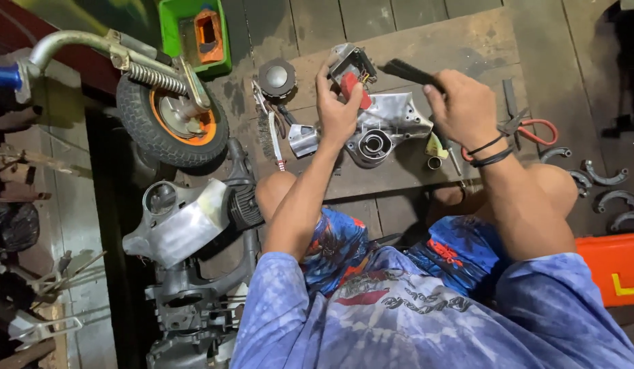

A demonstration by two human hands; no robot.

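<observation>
The largest thing is the dismantled scooter frame [187,273], lying at 8 o'clock from the hands, with its small wheel [170,123] on an orange hub at 10 o'clock. Next comes the wooden board [467,48] on the plank floor, spread in front of the seated person's knees. On it, directly below both hands, sits a bare aluminium engine casing [388,126] with a round bore.

The left hand [337,109] is closed around a small grey part with a red piece and loose wires [351,72], lifted just above the casing at its 11 o'clock edge. The right hand [460,106] is wrapped tightly round the handle of a dark brush [406,70], bristles aimed at that part.

At 9 o'clock lie a wire brush [274,140] and a round black cover [276,77]; red-handled pliers [529,130] lie at 3 o'clock, and 4 curved brake shoes [604,179] lie beyond.

As I judge it, hard brushing could snag the thin wires and pull them loose, and a slip of the left grip would drop the part onto the casing.
</observation>
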